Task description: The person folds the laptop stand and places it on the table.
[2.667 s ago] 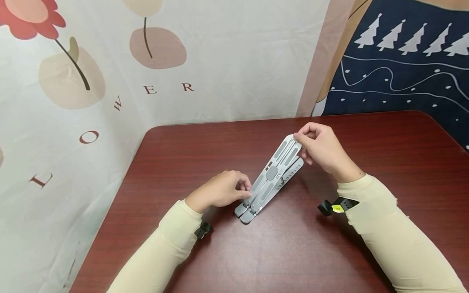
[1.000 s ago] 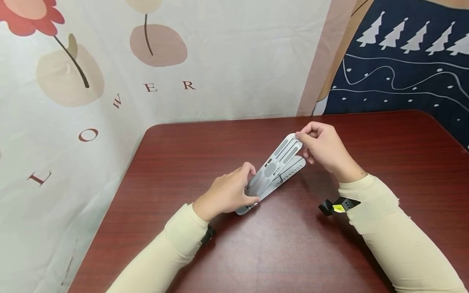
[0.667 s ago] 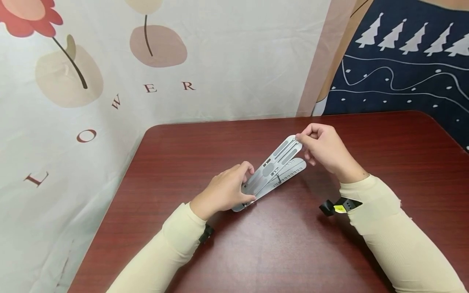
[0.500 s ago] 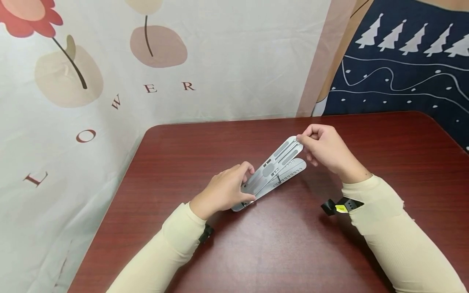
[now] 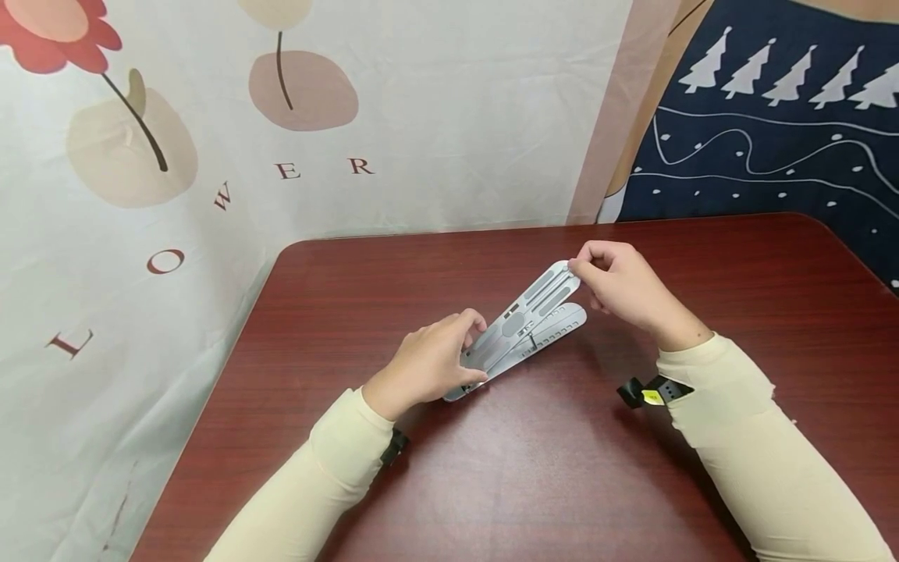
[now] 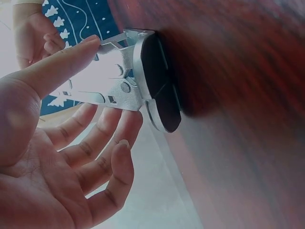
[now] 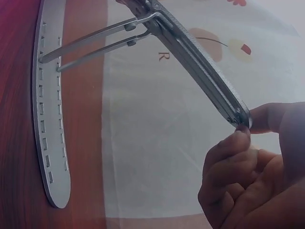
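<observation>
A silver folding laptop stand is partly unfolded on the table, its top plate raised at a slant over a slotted base bar. Thin metal support legs span the gap, their ends in the bar's slots. My left hand grips the near hinged end, thumb on one side and fingers on the other. Dark pads show on the hinge feet in the left wrist view. My right hand pinches the far tip of the top plate between thumb and curled fingers.
The reddish-brown wooden table reaches back to a pale flower-print cloth. At the back right hangs a dark blue cloth with white trees. Each wrist wears a black strap-on camera, the right one close over the table.
My left hand has gone from touching the stand's near end with its fingertips to gripping around it. The angle between top plate and base bar has widened. My right hand keeps its pinch.
</observation>
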`<control>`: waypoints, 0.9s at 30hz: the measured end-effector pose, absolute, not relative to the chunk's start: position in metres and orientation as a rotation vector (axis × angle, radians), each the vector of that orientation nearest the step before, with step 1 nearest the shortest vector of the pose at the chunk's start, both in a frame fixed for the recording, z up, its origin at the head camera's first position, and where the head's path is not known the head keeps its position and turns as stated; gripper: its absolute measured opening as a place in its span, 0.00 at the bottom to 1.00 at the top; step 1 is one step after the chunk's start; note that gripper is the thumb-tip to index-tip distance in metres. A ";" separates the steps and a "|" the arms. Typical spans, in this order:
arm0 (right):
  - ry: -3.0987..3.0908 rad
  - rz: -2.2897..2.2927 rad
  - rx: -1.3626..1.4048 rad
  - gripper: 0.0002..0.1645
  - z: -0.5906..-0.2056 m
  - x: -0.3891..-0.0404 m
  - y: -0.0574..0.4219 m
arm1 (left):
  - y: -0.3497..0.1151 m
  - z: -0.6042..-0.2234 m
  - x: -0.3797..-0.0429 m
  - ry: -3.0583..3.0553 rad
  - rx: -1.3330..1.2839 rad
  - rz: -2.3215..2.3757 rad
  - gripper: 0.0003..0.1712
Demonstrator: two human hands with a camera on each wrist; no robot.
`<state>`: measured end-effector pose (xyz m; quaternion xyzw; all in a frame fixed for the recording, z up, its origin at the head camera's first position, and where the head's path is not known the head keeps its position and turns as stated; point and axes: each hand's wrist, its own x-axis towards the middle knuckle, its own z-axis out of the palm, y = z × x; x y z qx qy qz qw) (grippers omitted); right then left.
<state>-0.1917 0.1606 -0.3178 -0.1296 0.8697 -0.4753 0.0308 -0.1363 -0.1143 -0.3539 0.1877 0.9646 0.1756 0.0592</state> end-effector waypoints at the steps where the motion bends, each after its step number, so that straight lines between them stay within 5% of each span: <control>1: 2.694 -1.450 -0.407 0.13 -0.318 -0.192 0.161 | -0.114 -0.354 -0.136 2.924 0.572 0.530 0.36; 27: 2.690 -1.470 -0.368 0.16 -0.314 -0.190 0.162 | -0.122 -0.359 -0.146 2.926 0.599 0.612 0.34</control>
